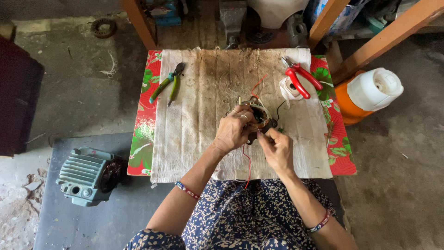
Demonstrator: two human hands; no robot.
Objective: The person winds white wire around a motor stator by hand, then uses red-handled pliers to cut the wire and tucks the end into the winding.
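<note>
Motor stator (pixel 259 121), a dark round piece with copper-coloured windings inside, sits at the centre of the frame on a stained pale cloth (pixel 199 115) spread over a low desk (pixel 141 139) with a red floral cover. Left hand (pixel 233 129) wraps over the stator's left side, fingers curled around its rim in a firm grip. Right hand (pixel 276 147) is just below and to the right of the stator, thumb and fingers pressed together, pinching something fine at its edge; what exactly cannot be told. Thin red wire (pixel 248 164) runs from the stator down between the wrists toward the person's lap, and another red strand rises above the stator. Green-handled pliers (pixel 167 84) lie in the upper left of the cloth. Red-handled cutters (pixel 300 78) rest on a roll of white tape (pixel 287 89) in the upper right. A grey-green finned motor housing (pixel 85 175) stands on the floor at lower left. An orange and white container (pixel 367 95) lies at right.
</note>
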